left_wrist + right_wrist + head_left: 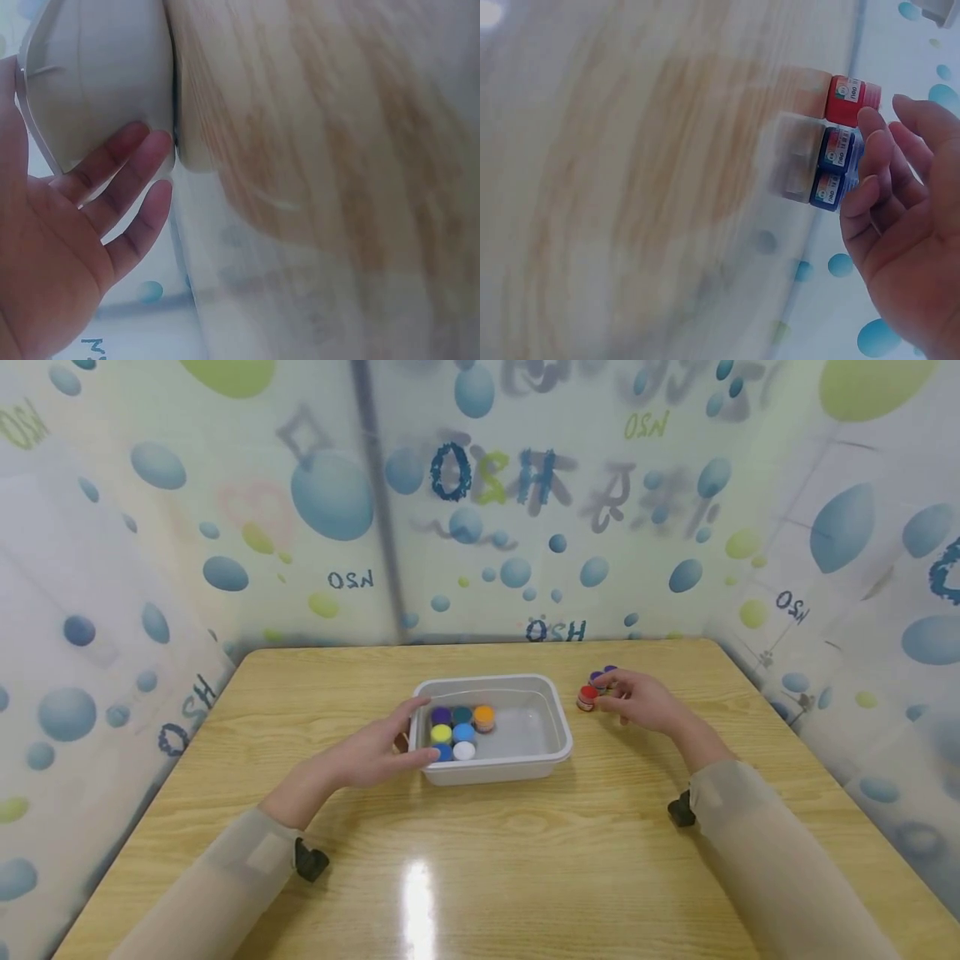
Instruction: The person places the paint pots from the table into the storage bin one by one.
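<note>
A white plastic tub (525, 768) stands mid-table, with several small lidded jars (484, 718) grouped at its left end, in purple, green, orange, yellow, blue and white. My left hand (367, 752) holds the tub's left end, thumb over the front rim, the other fingers against the outer wall (97, 67). To the right of the tub, my right hand (645, 700) is at a small red jar (847, 101), its fingers loosely bent and fingertips right by the lid. Two dark blue jars (832, 165) stand side by side next to the red one, partly behind the fingers in the head view.
The wooden table (510, 852) reaches back to a wall sheet (480, 577) printed with blue and green drops. Similar sheets hang at both sides. A small black device (310, 860) is strapped at the left wrist, another (682, 810) at the right.
</note>
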`<state>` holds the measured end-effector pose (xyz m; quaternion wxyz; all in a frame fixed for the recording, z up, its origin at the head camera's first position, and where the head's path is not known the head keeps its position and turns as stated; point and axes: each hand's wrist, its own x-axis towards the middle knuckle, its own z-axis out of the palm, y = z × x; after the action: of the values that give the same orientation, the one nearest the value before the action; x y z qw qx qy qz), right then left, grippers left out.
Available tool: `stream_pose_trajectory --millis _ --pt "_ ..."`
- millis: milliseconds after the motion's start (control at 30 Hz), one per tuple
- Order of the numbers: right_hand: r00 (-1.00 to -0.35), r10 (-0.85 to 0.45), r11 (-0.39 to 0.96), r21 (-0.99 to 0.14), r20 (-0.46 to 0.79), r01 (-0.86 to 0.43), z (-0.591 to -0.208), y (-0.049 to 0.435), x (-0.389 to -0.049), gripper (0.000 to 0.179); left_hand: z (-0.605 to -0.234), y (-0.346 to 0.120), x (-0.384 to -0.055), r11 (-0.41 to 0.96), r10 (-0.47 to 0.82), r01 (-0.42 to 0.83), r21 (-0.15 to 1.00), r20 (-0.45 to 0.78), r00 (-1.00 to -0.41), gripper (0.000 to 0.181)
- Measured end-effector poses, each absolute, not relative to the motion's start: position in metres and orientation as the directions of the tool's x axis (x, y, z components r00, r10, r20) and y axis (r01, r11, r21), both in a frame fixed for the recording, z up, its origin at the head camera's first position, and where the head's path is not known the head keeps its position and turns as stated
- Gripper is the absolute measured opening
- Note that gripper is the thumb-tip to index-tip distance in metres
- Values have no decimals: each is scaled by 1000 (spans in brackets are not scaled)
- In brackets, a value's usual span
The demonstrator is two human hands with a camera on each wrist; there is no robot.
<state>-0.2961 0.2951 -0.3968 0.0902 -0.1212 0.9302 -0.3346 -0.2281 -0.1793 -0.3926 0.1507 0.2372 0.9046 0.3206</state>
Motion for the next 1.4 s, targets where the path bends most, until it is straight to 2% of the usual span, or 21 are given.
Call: stream_pose_trajectory --millis 433,667,833,1167,1400 --pt "-955 -267 785 -605 -133 -135 -404 285 -312 55 -394 -179 -227 693 509 316 648 -128 -851 100" --pt "-955 -233 791 -607 -182 -78 -407 283 -312 58 -394 -178 -227 688 514 325 649 -120 -849 100" --pt "-949 -256 770 -632 -182 -87 -409 287 -308 53 -395 -177 -227 684 515 326 653 -115 -850 100" --pt "-946 -320 685 -701 -44 -199 -389 301 -286 41 -395 -175 -228 691 518 331 643 -122 -846 99" --pt "-925 -377 635 -714 48 -296 -362 287 -278 40 -394 -177 -228 696 506 322 642 -120 -854 98"
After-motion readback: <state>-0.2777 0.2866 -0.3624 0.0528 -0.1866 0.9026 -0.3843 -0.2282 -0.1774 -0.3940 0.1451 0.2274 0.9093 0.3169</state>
